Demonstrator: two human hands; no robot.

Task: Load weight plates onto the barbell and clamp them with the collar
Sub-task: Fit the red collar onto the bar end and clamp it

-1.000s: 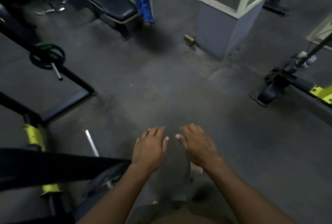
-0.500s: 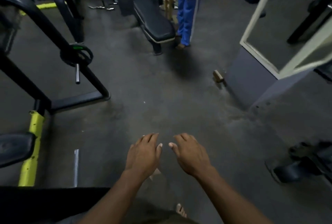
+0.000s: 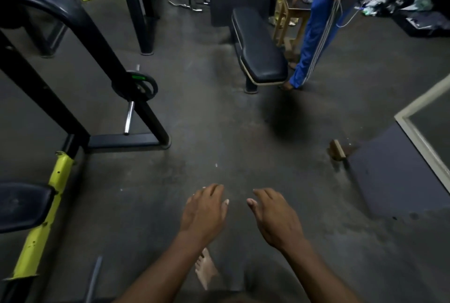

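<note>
My left hand (image 3: 204, 212) and my right hand (image 3: 275, 215) hang side by side over the bare floor, palms down, fingers loosely apart, holding nothing. A small black weight plate (image 3: 136, 87) with a green mark sits on a chrome peg (image 3: 128, 117) of the black rack at the left, well ahead of my left hand. A thin metal bar end (image 3: 93, 278) shows on the floor at the bottom left. No collar is in view.
A black and yellow machine frame (image 3: 58, 173) with a padded seat (image 3: 22, 205) fills the left. A flat bench (image 3: 258, 49) stands ahead, with a person in blue trousers (image 3: 316, 35) beside it. A mirror-topped pillar (image 3: 399, 173) is at the right, a wooden block (image 3: 337, 149) near it.
The view has swung left and tilted up: the rack, plate and bench have come closer to the centre, and the pillar has slid right. My hands stay empty and have spread slightly apart.
</note>
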